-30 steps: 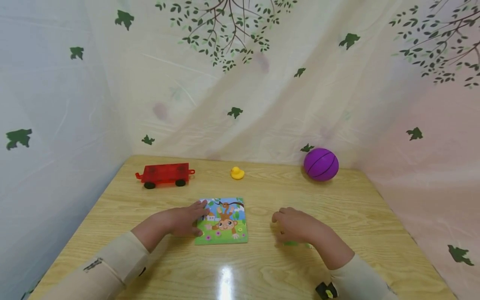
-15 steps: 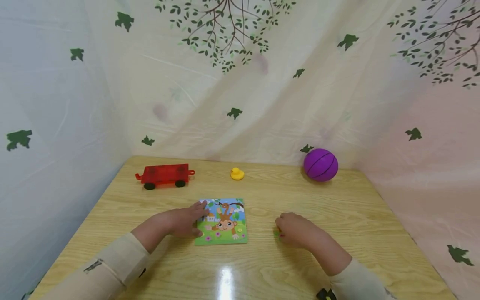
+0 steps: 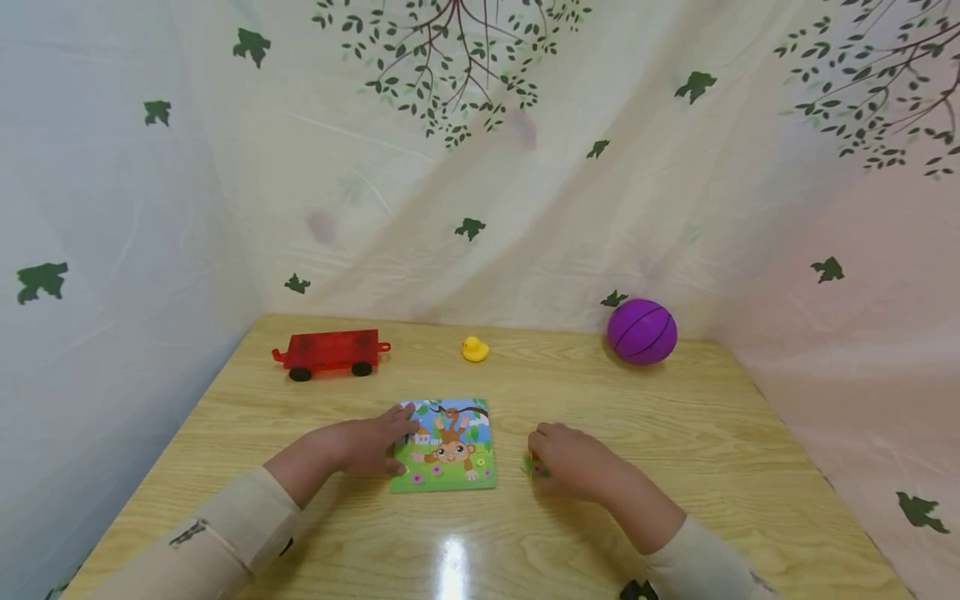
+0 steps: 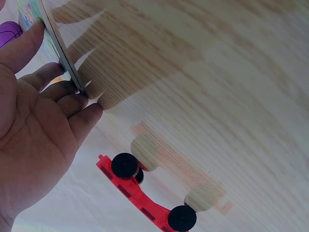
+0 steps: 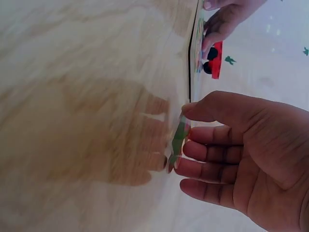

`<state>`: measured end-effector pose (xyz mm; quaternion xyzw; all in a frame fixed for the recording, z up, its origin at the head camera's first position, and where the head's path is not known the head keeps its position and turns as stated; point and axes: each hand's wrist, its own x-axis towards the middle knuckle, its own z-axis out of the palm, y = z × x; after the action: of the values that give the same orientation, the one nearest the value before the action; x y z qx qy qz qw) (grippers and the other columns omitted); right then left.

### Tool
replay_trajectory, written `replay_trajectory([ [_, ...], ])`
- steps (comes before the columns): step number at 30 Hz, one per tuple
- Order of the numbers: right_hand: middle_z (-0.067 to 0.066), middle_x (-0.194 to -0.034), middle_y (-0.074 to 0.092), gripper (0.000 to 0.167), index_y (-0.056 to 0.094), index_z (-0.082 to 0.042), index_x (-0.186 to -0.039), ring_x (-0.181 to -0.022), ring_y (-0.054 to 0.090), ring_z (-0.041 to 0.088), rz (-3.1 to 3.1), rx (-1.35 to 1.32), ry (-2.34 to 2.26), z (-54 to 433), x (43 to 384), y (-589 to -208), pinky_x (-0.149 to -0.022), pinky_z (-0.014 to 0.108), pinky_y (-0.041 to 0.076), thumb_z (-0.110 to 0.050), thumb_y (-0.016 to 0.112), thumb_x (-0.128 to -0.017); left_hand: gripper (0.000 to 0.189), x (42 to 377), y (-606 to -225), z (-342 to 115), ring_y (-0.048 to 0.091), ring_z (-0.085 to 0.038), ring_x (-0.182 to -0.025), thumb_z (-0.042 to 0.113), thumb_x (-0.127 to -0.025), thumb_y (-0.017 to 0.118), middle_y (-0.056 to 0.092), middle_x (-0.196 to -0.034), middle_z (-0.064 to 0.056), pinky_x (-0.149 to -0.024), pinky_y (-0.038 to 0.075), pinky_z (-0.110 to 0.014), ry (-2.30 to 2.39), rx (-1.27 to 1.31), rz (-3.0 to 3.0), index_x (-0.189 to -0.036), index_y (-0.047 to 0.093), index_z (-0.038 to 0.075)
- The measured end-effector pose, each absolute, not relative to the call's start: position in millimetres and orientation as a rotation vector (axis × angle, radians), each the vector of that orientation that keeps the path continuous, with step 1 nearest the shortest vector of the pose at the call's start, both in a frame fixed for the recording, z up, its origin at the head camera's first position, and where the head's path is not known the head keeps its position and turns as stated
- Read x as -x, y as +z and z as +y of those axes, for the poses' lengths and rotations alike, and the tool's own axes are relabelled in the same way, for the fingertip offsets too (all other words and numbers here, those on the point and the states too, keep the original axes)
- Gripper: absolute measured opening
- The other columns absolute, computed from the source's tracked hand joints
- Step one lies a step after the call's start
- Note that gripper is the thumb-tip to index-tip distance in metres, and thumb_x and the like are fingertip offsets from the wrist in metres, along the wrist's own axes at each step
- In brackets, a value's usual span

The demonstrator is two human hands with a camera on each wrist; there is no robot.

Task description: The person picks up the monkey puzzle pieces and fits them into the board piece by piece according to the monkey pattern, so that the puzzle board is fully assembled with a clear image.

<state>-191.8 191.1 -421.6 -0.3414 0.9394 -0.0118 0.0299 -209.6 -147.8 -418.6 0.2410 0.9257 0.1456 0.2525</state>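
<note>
A square picture board [image 3: 453, 450] showing a hanging monkey on green grass lies flat mid-table. My left hand [image 3: 367, 442] rests on its left side, fingers near the upper corner and thumb low down. In the left wrist view the left hand [image 4: 43, 125] has its fingertips on the board's edge. Just right of the board, my right hand [image 3: 573, 462] pinches a small flat green piece [image 5: 179, 137] with an irregular outline, close to the tabletop. Thumb and fingers of the right hand [image 5: 241, 150] cover part of this piece, so its full shape is hidden.
Along the back of the table stand a red toy wagon [image 3: 333, 352] with black wheels, a yellow rubber duck [image 3: 475, 349] and a purple ball [image 3: 642, 332]. A leaf-printed cloth [image 3: 540, 250] hangs behind. A small black object [image 3: 639, 590] shows by the right sleeve.
My right hand has closed on the green piece and moved left with it toward the picture board. The left hand and the board have stayed in place.
</note>
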Motion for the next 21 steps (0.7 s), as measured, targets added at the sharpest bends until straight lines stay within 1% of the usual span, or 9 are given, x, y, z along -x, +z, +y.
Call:
replay_trajectory([
  [3,-0.006,-0.087,0.052,0.022,0.062,-0.012,-0.093,-0.079,0.049,0.010,2.875,1.100,-0.063,179,194,-419,-0.072,0.028,0.050,-0.024,0.074,-0.080,0.071,210,-419,-148,0.010,-0.033,-0.152,0.032,-0.095,0.065,0.008,-0.166,-0.009,-0.116,0.030,-0.054,0.396,-0.656,2.516,-0.155,0.031,0.014],
  [6,-0.006,-0.091,0.055,0.023,0.064,-0.013,-0.098,-0.083,0.051,0.010,2.866,1.161,-0.041,165,196,-416,-0.076,0.028,0.051,-0.028,0.072,-0.083,0.071,210,-420,-148,0.011,-0.033,-0.152,0.033,-0.095,0.064,0.009,-0.166,-0.010,-0.116,0.030,-0.053,0.376,-0.661,2.520,-0.155,0.031,0.013],
  [8,-0.007,-0.090,0.055,0.025,0.064,-0.014,-0.100,-0.083,0.050,0.009,2.861,1.202,-0.014,153,197,-415,-0.075,0.027,0.050,-0.032,0.072,-0.085,0.071,210,-420,-148,0.011,-0.033,-0.152,0.033,-0.095,0.064,0.009,-0.166,-0.010,-0.116,0.030,-0.053,0.360,-0.661,2.524,-0.155,0.031,0.013],
  [11,-0.009,-0.088,0.053,0.027,0.063,-0.016,-0.100,-0.080,0.047,0.008,2.852,1.249,0.043,136,199,-414,-0.070,0.025,0.046,-0.038,0.072,-0.086,0.071,211,-420,-147,0.011,-0.032,-0.152,0.034,-0.096,0.063,0.010,-0.166,-0.010,-0.116,0.030,-0.053,0.349,-0.662,2.526,-0.155,0.031,0.013],
  [13,-0.009,-0.089,0.054,0.027,0.063,-0.018,-0.100,-0.079,0.048,0.008,2.843,1.281,0.091,125,200,-414,-0.067,0.024,0.045,-0.040,0.071,-0.087,0.070,211,-420,-147,0.010,-0.032,-0.152,0.034,-0.096,0.063,0.010,-0.166,-0.010,-0.116,0.030,-0.052,0.347,-0.667,2.528,-0.155,0.031,0.012],
  [14,-0.009,-0.090,0.055,0.027,0.063,-0.019,-0.101,-0.080,0.050,0.008,2.838,1.295,0.107,119,201,-415,-0.067,0.024,0.046,-0.040,0.070,-0.087,0.070,211,-420,-148,0.010,-0.032,-0.152,0.034,-0.096,0.063,0.010,-0.166,-0.011,-0.116,0.030,-0.052,0.347,-0.670,2.528,-0.155,0.031,0.012],
  [16,-0.008,-0.100,0.061,0.030,0.065,-0.019,-0.109,-0.089,0.056,0.009,2.833,1.319,0.146,109,202,-416,-0.073,0.025,0.050,-0.040,0.069,-0.088,0.070,211,-420,-148,0.011,-0.032,-0.152,0.034,-0.096,0.063,0.010,-0.166,-0.011,-0.116,0.031,-0.052,0.348,-0.678,2.530,-0.155,0.031,0.012],
  [18,-0.007,-0.105,0.062,0.028,0.065,-0.019,-0.109,-0.094,0.058,0.010,2.824,1.336,0.169,100,203,-417,-0.077,0.027,0.052,-0.039,0.067,-0.089,0.070,212,-421,-148,0.011,-0.032,-0.152,0.035,-0.096,0.062,0.010,-0.166,-0.011,-0.116,0.031,-0.052,0.347,-0.687,2.530,-0.155,0.031,0.011],
  [21,-0.009,-0.102,0.061,0.024,0.065,-0.021,-0.105,-0.093,0.058,0.009,2.819,1.355,0.189,88,204,-418,-0.078,0.028,0.052,-0.038,0.067,-0.089,0.071,212,-421,-148,0.010,-0.032,-0.152,0.034,-0.096,0.062,0.009,-0.166,-0.011,-0.115,0.032,-0.051,0.351,-0.689,2.526,-0.155,0.030,0.011],
])
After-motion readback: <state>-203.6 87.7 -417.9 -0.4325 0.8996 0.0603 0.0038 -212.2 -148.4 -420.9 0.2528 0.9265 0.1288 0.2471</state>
